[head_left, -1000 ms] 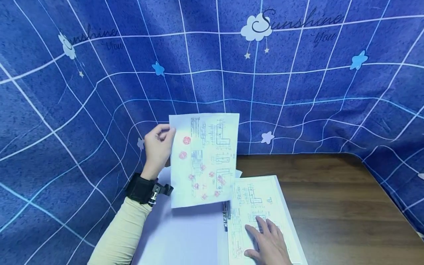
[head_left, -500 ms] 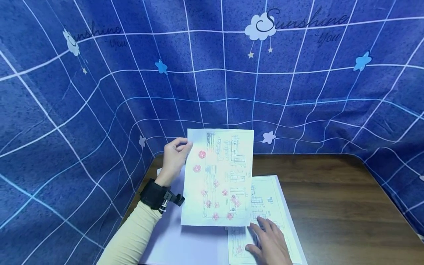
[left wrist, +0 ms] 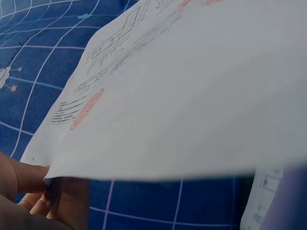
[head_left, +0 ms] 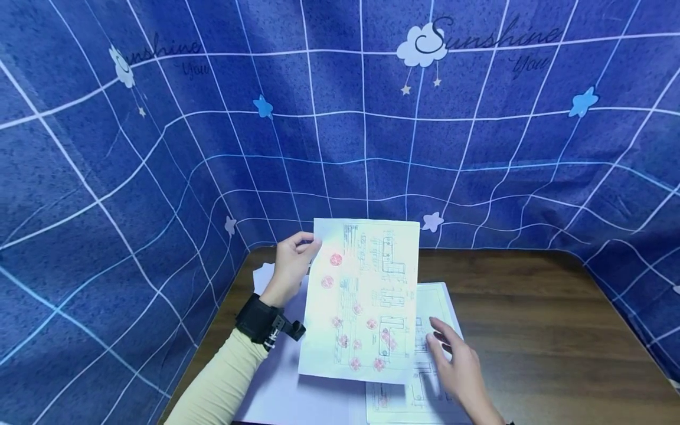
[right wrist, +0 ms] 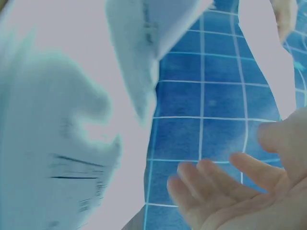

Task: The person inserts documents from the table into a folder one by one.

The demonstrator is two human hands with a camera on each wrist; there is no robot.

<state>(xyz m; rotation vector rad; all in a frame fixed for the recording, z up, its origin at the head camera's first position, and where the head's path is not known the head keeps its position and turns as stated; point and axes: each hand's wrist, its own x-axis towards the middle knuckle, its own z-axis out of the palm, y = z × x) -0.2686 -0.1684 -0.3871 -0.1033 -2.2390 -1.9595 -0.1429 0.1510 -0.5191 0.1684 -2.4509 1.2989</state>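
Observation:
My left hand (head_left: 293, 262) pinches the upper left edge of a paper sheet (head_left: 366, 295) between thumb and fingers. Technical drawings and several red round stamps mark the sheet, which is held up over an opened folder (head_left: 281, 389). In the left wrist view, thumb and fingers (left wrist: 36, 187) grip the sheet's corner. My right hand (head_left: 459, 366) hovers with parted, relaxed fingers just right of the sheet, above a stack of drawing pages (head_left: 446, 319). The right wrist view shows that hand (right wrist: 230, 187) holding nothing. The raised sheet hides the folder's middle.
The folder lies on a brown wooden table (head_left: 552, 330). Behind and to the left hangs a blue gridded curtain (head_left: 340, 136) with clouds and stars. White paper corners (head_left: 262, 276) stick out behind my left wrist.
My left hand has carried the sheet right and down toward the page stack. My right hand has lifted off the pages and turned its palm toward the sheet.

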